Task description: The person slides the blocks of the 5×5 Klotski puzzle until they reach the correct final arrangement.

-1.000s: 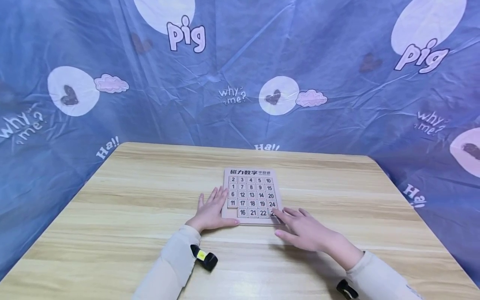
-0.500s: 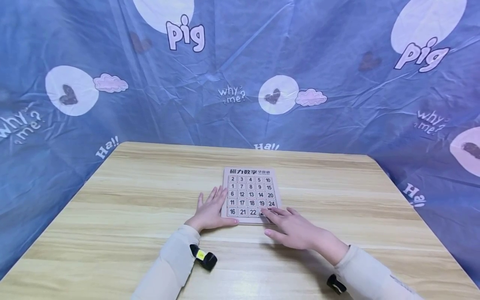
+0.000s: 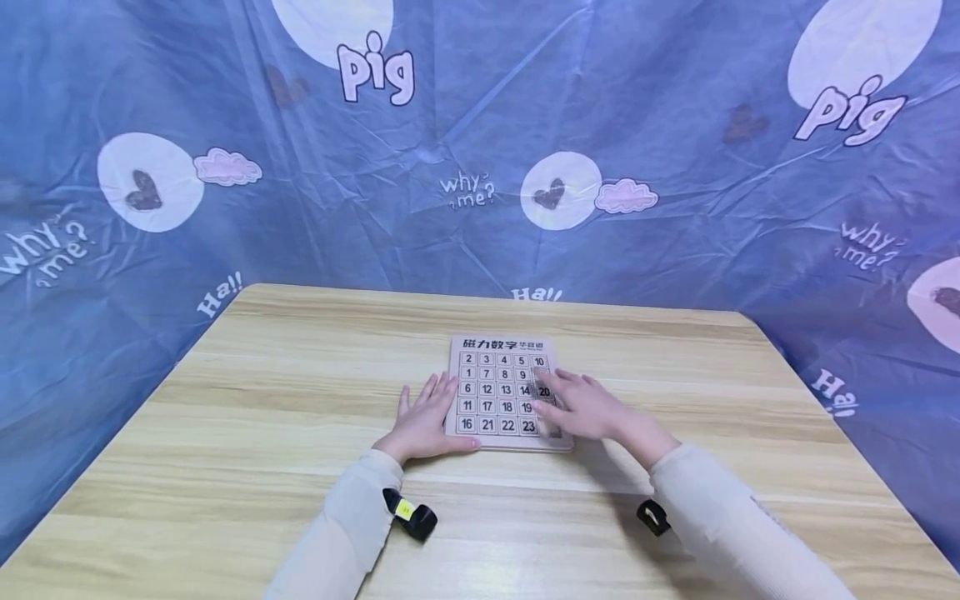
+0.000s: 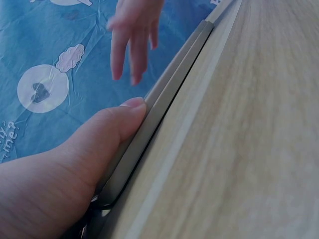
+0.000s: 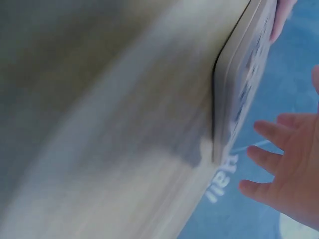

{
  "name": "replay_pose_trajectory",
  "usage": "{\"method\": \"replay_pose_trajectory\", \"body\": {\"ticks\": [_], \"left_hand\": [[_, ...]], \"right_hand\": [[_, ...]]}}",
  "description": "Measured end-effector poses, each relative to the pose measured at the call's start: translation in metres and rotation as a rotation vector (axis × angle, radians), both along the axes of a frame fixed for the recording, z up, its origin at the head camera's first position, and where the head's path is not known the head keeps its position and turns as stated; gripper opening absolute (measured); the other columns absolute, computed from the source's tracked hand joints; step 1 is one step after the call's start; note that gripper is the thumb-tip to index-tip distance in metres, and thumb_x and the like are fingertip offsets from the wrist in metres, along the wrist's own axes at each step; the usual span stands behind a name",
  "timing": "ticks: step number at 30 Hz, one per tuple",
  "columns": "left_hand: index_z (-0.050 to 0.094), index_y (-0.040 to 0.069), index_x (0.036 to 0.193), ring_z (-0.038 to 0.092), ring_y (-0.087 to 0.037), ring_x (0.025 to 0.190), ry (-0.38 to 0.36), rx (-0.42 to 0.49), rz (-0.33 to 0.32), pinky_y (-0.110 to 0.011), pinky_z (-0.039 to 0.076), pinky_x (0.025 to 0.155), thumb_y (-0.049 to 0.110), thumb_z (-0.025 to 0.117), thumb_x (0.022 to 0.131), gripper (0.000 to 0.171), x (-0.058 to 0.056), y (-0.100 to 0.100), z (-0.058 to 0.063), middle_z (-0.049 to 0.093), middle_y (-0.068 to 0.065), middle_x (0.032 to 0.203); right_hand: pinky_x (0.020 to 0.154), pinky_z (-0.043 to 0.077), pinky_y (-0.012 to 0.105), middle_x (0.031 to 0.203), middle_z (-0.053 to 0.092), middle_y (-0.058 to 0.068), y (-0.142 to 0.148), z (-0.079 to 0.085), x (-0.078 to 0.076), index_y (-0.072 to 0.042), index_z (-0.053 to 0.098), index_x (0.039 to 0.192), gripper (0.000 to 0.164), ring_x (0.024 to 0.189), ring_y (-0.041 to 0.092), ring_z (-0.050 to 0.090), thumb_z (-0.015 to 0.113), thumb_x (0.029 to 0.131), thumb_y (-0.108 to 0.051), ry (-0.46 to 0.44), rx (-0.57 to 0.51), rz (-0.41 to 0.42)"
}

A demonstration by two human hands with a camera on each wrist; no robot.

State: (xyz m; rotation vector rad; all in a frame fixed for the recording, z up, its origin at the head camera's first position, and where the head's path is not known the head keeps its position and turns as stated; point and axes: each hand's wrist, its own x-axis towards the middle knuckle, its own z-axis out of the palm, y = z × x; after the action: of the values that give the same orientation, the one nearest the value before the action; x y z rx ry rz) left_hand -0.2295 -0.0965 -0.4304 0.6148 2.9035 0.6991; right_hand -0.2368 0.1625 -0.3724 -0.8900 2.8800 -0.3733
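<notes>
A number slide puzzle lies flat on the table, its numbered tiles set in rows under a line of dark print. My left hand braces it, fingers spread straight along the left edge and thumb along the front edge; the left wrist view shows the thumb pressed to that edge. My right hand hovers over the right column, fingers extended and slightly blurred, partly covering the tiles there. In the right wrist view the right hand's fingers are spread apart above the board.
The wood-grain table stretches out on all sides of the puzzle. Behind it hangs a blue printed cloth. Black wrist straps sit on both light sleeves.
The bottom row, with 16, 21, 22 and 23, has slid left, filling the gap at its left end. My right hand has then moved up along the right column. The left hand stays.
</notes>
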Motion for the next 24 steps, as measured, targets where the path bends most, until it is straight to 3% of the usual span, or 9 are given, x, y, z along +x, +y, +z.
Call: {"method": "replay_pose_trajectory", "body": {"ticks": [5,10,15,24], "left_hand": [[0.013,0.007,0.139,0.002,-0.024,0.128,0.0,-0.005,0.003,-0.052,-0.01,0.095,0.072,0.053,0.059,0.11,-0.001,0.0,0.0,0.007,-0.011,0.142],[0.014,0.007,0.139,0.003,-0.025,0.128,0.003,-0.007,0.006,-0.052,-0.009,0.095,0.072,0.053,0.059,0.11,-0.001,0.0,0.0,0.008,-0.011,0.142],[0.015,0.007,0.138,0.003,-0.025,0.128,0.007,-0.003,0.004,-0.053,-0.009,0.095,0.072,0.054,0.059,0.109,-0.001,0.001,0.0,0.009,-0.012,0.142],[0.016,0.006,0.138,0.004,-0.026,0.128,0.012,-0.005,0.004,-0.053,-0.008,0.095,0.071,0.055,0.059,0.109,0.0,0.001,0.0,0.01,-0.012,0.142]], "right_hand": [[0.092,0.015,0.06,0.133,0.034,0.015,0.0,-0.005,-0.024,-0.003,0.025,0.135,0.063,0.121,0.039,0.023,0.036,0.089,-0.045,-0.013,0.023,-0.103],[0.092,0.013,0.06,0.134,0.032,0.014,-0.004,-0.013,-0.037,-0.004,0.023,0.136,0.063,0.123,0.038,0.02,0.035,0.089,-0.045,-0.048,0.033,-0.135],[0.093,0.011,0.06,0.135,0.031,0.014,-0.006,-0.016,-0.038,-0.006,0.022,0.137,0.064,0.124,0.036,0.017,0.034,0.089,-0.047,-0.085,0.055,-0.149],[0.093,0.013,0.06,0.135,0.03,0.013,-0.006,-0.018,-0.028,-0.005,0.02,0.137,0.065,0.123,0.037,0.019,0.034,0.089,-0.047,-0.071,0.073,-0.113]]}}
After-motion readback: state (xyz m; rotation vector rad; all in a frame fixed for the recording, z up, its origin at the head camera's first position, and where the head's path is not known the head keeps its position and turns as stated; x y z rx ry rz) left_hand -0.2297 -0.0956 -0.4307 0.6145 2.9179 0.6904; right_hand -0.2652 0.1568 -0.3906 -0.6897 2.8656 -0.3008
